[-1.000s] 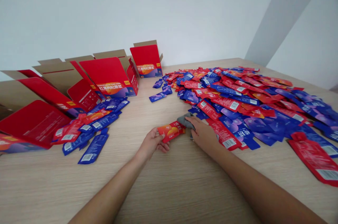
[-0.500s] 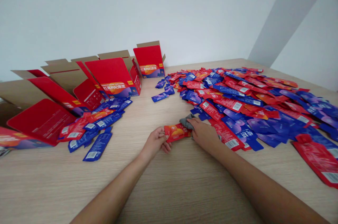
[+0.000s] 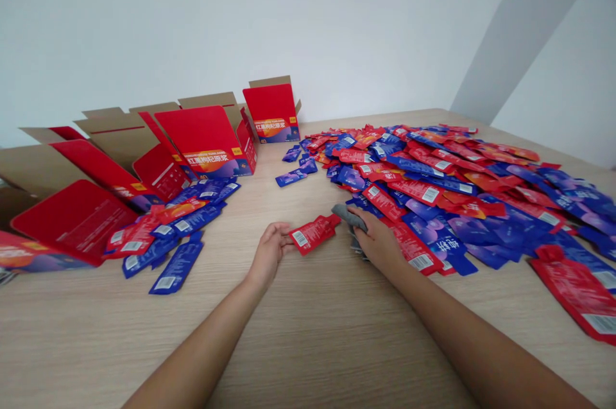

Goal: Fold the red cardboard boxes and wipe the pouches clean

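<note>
My left hand (image 3: 267, 252) pinches the near end of a red sachet (image 3: 314, 232) that lies flat on the wooden table (image 3: 308, 345), its white barcode label facing up. My right hand (image 3: 379, 242) rests just to the right of it, fingers closed on a small grey cloth (image 3: 348, 216) that touches the sachet's far end. The right hand sits at the near edge of a big heap of red and blue sachets (image 3: 462, 191).
Several open red cardboard boxes (image 3: 206, 139) stand and lie along the left and back of the table. A smaller pile of red and blue sachets (image 3: 168, 235) lies in front of them. A white wall runs behind.
The sachet has been turned over: its orange printed face showed before, its barcode side shows now. My left hand has shifted a little left and my right hand has drawn slightly away.
</note>
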Motion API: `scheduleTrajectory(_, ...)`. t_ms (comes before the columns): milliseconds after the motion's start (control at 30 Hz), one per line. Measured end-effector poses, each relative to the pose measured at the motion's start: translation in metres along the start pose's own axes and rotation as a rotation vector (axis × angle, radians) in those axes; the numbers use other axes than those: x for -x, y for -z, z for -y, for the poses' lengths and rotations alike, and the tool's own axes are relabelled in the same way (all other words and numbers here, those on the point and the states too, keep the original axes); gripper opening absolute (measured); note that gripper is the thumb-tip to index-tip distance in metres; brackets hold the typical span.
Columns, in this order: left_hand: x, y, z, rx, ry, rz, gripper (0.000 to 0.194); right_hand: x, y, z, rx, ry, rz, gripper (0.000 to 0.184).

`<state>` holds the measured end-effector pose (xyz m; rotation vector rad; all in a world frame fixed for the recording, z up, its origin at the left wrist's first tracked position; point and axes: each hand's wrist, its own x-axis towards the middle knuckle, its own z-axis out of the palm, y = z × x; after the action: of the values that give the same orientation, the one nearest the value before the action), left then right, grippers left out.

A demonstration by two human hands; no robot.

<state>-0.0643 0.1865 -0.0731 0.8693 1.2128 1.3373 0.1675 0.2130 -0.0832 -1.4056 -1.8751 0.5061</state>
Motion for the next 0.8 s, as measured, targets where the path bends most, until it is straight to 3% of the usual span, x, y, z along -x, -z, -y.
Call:
scheduleTrajectory(133,-0.001,-0.009,0.008,-0.153,-0.027,0.012,0.045,0.005,-0.005,0.014,0.019,0.042,0.064,0.049)
scheduleTrajectory(233,-0.002,-0.015,0.013,-0.266,-0.029,0.091,0.056,0.016,-0.009,0.036,0.079,0.118,0.153,0.054)
scheduleTrajectory(367,0.003,-0.016,0.011,-0.343,0.085,0.178,0.04,0.034,-0.015,0.069,0.209,0.269,0.377,0.062)
scheduleTrajectory(433,0.005,-0.014,0.007,-0.353,0.148,0.202,0.039,0.037,-0.017,0.077,0.297,0.25,0.449,0.061)
scheduleTrajectory(600,0.002,-0.012,0.0,-0.275,0.238,0.286,0.052,0.021,-0.013,0.062,0.459,0.139,0.416,0.054)
scheduleTrajectory(700,0.0,-0.006,-0.008,-0.192,0.261,0.269,0.048,0.007,-0.005,0.044,0.553,0.034,0.331,0.053)
scheduleTrajectory(800,-0.005,0.008,-0.02,-0.147,0.182,0.188,0.046,0.002,0.002,0.032,0.582,-0.015,0.278,0.053)
